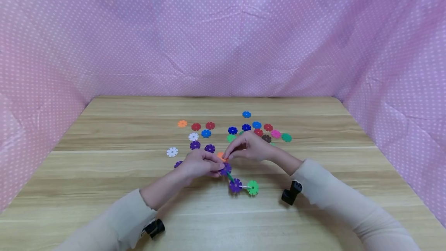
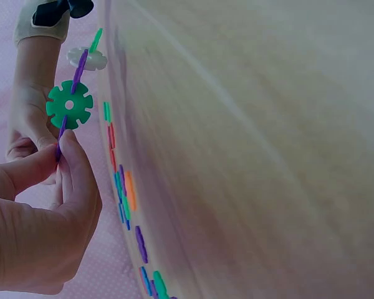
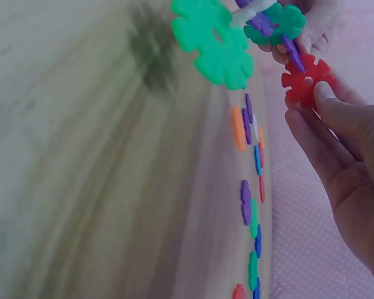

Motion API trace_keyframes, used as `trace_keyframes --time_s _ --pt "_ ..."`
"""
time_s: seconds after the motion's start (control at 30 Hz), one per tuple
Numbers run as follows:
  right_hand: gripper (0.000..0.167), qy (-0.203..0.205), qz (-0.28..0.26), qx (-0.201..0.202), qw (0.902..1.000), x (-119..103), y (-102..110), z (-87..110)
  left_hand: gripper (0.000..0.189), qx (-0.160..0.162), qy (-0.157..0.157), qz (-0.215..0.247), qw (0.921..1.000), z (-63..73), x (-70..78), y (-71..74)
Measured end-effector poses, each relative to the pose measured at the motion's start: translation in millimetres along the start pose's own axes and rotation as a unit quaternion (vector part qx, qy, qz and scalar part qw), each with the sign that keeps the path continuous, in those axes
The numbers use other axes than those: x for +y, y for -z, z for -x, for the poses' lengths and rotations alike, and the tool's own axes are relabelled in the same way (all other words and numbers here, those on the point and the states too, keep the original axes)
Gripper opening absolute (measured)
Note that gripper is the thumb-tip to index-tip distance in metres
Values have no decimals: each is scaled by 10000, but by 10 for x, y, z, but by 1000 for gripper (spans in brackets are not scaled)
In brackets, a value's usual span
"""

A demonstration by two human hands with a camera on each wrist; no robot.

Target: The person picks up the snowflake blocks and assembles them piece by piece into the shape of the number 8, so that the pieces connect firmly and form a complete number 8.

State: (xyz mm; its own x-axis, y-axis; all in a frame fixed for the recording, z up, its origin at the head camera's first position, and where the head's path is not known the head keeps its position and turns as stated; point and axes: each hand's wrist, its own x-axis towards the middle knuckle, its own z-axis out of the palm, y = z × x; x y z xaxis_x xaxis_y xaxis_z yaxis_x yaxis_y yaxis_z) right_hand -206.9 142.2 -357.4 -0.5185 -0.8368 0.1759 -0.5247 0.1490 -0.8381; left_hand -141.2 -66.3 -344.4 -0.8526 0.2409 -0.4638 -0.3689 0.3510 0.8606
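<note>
My left hand (image 1: 202,164) pinches a purple notched flower disc (image 1: 225,169) between thumb and fingers. This disc belongs to a chain that runs toward the near right: a green disc (image 2: 70,104), a second purple disc (image 1: 235,186), a white disc (image 2: 87,58) seen edge-on from above, and a light green disc (image 1: 253,188) at the end. Beside it, my right hand (image 1: 249,148) pinches a red disc (image 3: 307,81), whose rim meets the edge of the held purple disc in the right wrist view. From the head view the red disc is mostly hidden by the fingers.
Loose flower discs lie flat across the wooden table (image 1: 104,158) beyond the hands. Among them are a white disc (image 1: 172,152), an orange disc (image 1: 182,123), a blue disc (image 1: 246,114) and a teal disc (image 1: 287,138). Pink dotted cloth (image 1: 223,49) surrounds the table.
</note>
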Motion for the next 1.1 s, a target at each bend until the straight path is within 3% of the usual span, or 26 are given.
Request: trace_keyframes --time_s 0.27,0.5,0.73,0.97,1.1 --pt "24 -516 640 370 9959 -7 -16 -68 14 277 -95 -273 9992 19 -93 74" --pt "28 -833 1379 153 9868 10 -34 -217 16 509 -73 -285 9983 57 -132 227" --pt "24 -1194 2151 -248 9689 31 -101 -320 19 575 -101 -272 9979 50 -147 318" --pt "25 -1211 2322 -383 9643 40 -143 -338 20 551 -65 -177 9983 31 -143 347" --pt "22 -1457 2179 -302 9646 23 -144 -326 21 550 -40 -170 9983 24 -142 353"
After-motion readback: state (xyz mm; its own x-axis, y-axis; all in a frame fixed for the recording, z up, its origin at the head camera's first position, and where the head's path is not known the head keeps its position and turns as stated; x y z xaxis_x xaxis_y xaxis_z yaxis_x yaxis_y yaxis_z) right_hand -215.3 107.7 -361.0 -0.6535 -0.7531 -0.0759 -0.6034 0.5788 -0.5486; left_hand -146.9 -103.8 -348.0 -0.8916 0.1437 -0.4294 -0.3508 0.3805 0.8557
